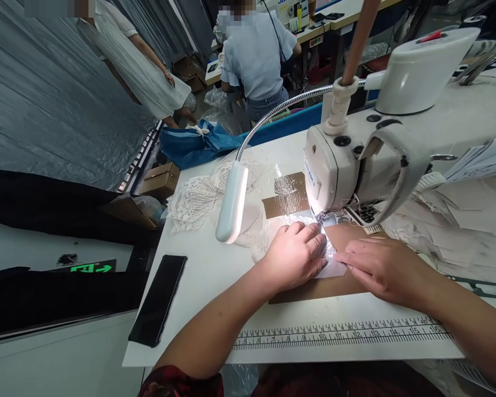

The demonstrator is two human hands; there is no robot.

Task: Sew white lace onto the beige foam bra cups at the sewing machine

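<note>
A piece of white lace fabric (330,257) lies on the sewing machine bed, close to the needle area. My left hand (300,253) rests flat on it, fingers pointing toward the presser foot (320,217). At the fabric's right edge, my right hand (382,267) has its thumb and fingers together, pinching the edge. Above both hands stands the white sewing machine (330,165). Brown board (322,288) shows beneath the fabric. More white lace (198,201) spreads over the table to the left of the machine.
A lamp on a bendable neck (231,204) hangs over the lace. A black phone (157,300) lies at the left table edge, and a printed ruler (322,335) runs along the front. Pale fabric pieces (450,220) pile up at the right. Two people are beyond the table.
</note>
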